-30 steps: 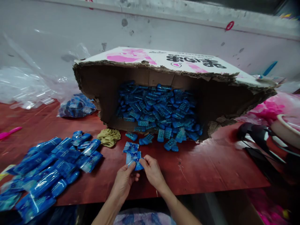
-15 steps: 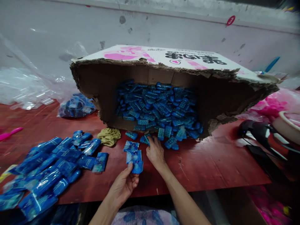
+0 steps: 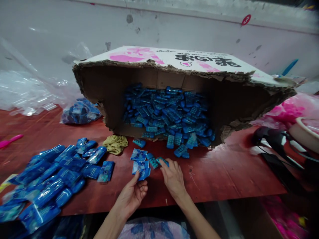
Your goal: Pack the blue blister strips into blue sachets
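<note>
My left hand [image 3: 134, 189] pinches a small blue printed packet [image 3: 142, 172] between thumb and fingers, just above the table's front part. A second printed packet [image 3: 139, 155] lies flat beyond it. My right hand [image 3: 173, 179] has its fingertips closed over a small blue piece with a dotted teal face [image 3: 162, 161]; the fingers partly cover it. Beside that, close to the packets, rests another dotted blue piece [image 3: 152, 160]. Many more such pieces [image 3: 166, 109] fill the torn cardboard box [image 3: 159, 68], which lies on its side and opens toward me.
Blue wrapped packs [image 3: 59, 169] are heaped at the left. A yellowish cloth [image 3: 115, 144] lies against the box. Behind are a clear bag of blue items [image 3: 81, 111] and clear plastic bags [image 3: 27, 93]. A black device [image 3: 267, 139] and pink bags [image 3: 286, 111] stand at right.
My right hand has drawn back toward me from the box's edge, bringing dotted blue pieces beside the printed packets. My left hand stays nearly in place with its packet.
</note>
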`<state>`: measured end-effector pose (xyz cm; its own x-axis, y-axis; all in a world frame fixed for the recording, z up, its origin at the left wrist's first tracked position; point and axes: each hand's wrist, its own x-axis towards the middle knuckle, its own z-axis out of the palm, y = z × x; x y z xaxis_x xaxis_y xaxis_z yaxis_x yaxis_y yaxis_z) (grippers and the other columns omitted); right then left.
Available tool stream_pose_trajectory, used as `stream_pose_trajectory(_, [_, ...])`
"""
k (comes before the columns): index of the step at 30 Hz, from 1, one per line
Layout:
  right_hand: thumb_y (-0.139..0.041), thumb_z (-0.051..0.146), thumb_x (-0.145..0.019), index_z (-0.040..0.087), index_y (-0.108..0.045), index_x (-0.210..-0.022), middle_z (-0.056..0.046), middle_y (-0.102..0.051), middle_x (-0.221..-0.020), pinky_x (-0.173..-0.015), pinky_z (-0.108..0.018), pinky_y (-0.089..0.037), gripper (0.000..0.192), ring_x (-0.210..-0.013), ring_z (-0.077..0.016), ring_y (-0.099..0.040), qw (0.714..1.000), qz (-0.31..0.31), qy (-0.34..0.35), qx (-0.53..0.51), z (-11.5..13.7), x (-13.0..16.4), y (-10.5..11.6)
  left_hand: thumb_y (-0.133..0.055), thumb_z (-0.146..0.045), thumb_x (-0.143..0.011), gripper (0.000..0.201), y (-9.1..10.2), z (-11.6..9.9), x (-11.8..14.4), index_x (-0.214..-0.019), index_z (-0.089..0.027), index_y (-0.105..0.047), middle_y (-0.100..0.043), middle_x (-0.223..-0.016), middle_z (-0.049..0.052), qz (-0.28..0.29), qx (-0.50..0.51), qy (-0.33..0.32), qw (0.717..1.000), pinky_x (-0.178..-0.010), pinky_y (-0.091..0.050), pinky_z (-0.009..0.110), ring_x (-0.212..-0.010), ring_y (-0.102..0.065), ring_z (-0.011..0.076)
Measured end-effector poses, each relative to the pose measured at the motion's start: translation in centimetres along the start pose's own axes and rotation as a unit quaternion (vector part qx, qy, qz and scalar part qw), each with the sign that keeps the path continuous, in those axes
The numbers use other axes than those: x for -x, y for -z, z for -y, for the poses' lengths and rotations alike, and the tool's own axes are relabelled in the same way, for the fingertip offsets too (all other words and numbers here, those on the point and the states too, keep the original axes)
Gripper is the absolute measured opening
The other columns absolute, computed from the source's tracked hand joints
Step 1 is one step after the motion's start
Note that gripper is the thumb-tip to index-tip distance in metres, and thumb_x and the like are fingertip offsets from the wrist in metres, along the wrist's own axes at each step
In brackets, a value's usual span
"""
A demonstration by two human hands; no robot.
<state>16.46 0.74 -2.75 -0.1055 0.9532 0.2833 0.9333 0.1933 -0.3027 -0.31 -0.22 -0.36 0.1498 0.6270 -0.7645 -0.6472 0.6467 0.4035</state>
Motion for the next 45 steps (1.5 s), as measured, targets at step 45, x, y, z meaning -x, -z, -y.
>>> stream_pose_trajectory(45, [-0.056,0.018,-0.081,0.019,-0.057,-0.108,-0.011,-0.056,-0.106,-0.080,-0.038,-0.048,0.027,-0.095,-0.0225,-0.051,0.959,0.000,0.117,-0.259,3.3,2.7,2.3,-0.070,-0.019,-0.063,0.018,-0.3,1.1,0.3,-0.077,-0.015,-0.058,-0.068,-0.070,0.001,0.076,-0.039,-0.105,0.991,-0.054,-0.051,0.024,-0.059,-0.063,0.0128])
